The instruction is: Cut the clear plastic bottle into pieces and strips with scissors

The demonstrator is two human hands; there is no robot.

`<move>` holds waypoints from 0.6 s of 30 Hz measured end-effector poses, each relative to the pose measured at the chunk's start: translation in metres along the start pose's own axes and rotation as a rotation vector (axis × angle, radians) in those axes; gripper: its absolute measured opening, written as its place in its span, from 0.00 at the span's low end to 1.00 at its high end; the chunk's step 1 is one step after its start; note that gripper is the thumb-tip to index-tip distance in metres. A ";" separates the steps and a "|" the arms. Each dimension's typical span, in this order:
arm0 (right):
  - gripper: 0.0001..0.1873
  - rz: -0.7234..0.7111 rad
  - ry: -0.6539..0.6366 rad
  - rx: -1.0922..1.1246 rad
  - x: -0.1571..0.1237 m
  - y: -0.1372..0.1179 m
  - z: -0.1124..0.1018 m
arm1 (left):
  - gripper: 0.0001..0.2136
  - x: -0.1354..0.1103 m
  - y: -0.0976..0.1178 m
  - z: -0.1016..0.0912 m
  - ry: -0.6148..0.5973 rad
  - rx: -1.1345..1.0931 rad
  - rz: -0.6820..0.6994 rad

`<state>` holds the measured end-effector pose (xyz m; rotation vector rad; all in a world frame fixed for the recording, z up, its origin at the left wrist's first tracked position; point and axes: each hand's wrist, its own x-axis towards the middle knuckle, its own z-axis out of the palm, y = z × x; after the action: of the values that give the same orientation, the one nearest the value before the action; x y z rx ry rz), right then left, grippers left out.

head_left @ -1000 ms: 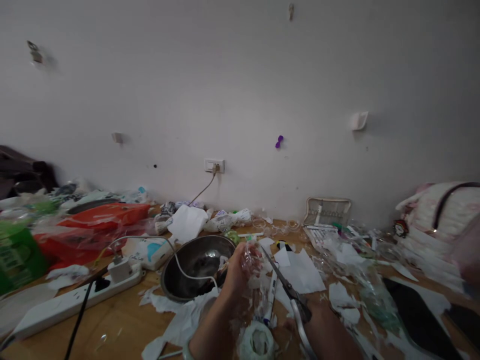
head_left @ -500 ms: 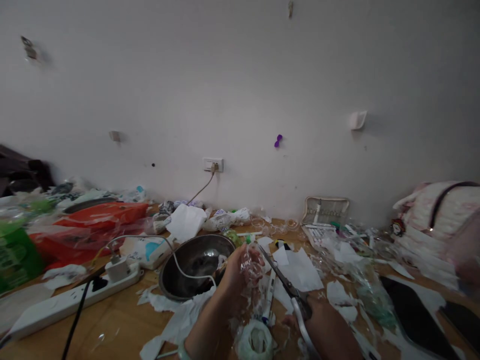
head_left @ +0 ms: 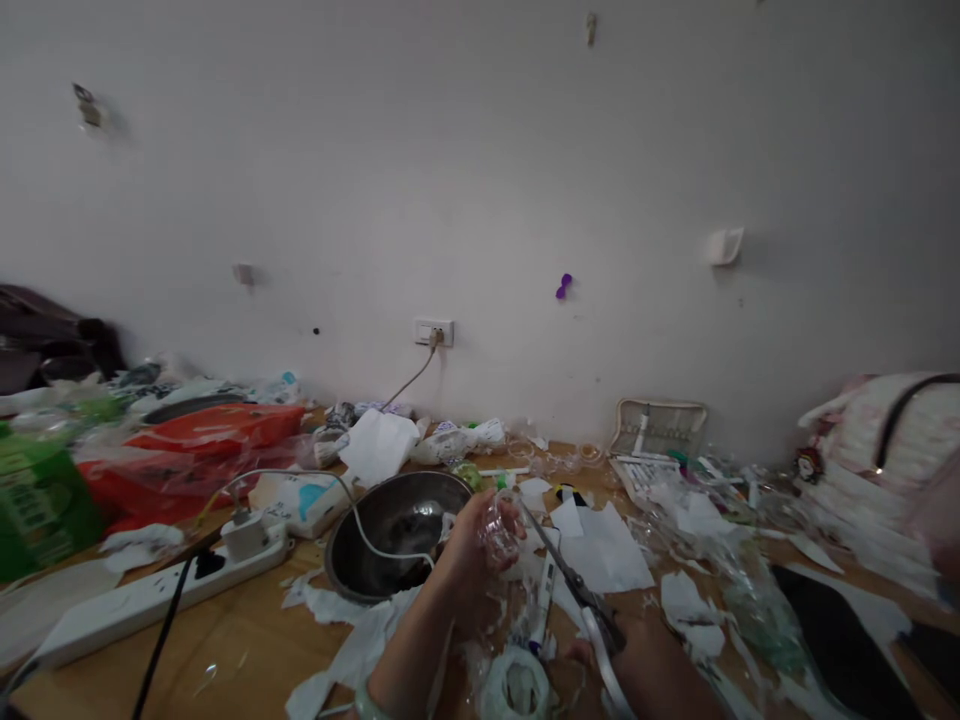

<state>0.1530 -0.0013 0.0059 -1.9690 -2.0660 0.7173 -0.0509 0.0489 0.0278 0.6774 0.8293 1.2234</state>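
My left hand (head_left: pixel 474 532) is closed around a piece of clear plastic (head_left: pixel 501 530) that looks like a section cut from a bottle. In my right hand (head_left: pixel 611 650) is a pair of scissors (head_left: pixel 574 580), its blades pointing up and left at the plastic's rim. Whether the blades touch the plastic I cannot tell. Below the hands stands a roll of pale tape (head_left: pixel 517 685), and a white marker (head_left: pixel 544 600) lies between them. White paper sheets (head_left: pixel 606 548) are just beyond the scissors.
A dark metal bowl (head_left: pixel 352 560) with a white cable across it stands left of my hands. Further left are a power strip (head_left: pixel 150 605) and a red plastic bag (head_left: pixel 217 440). On the right lie crumpled clear plastic, a black phone-like slab (head_left: pixel 840 640) and a white bag (head_left: pixel 877 480).
The whole view has shifted slightly, with the scene sitting a little further right. Both hands keep their holds, and the clear plastic has turned slightly beside the scissor blades.
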 end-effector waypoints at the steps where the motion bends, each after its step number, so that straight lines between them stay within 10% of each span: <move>1: 0.18 0.000 -0.017 0.015 0.000 0.000 0.000 | 0.18 0.000 0.000 0.000 0.001 -0.003 -0.006; 18: 0.15 -0.055 0.084 -0.017 -0.005 -0.005 -0.002 | 0.22 0.001 -0.006 0.014 0.074 -0.068 0.205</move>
<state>0.1500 -0.0053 0.0113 -1.9081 -2.0748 0.5973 -0.0360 0.0485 0.0305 0.6772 0.7892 1.4628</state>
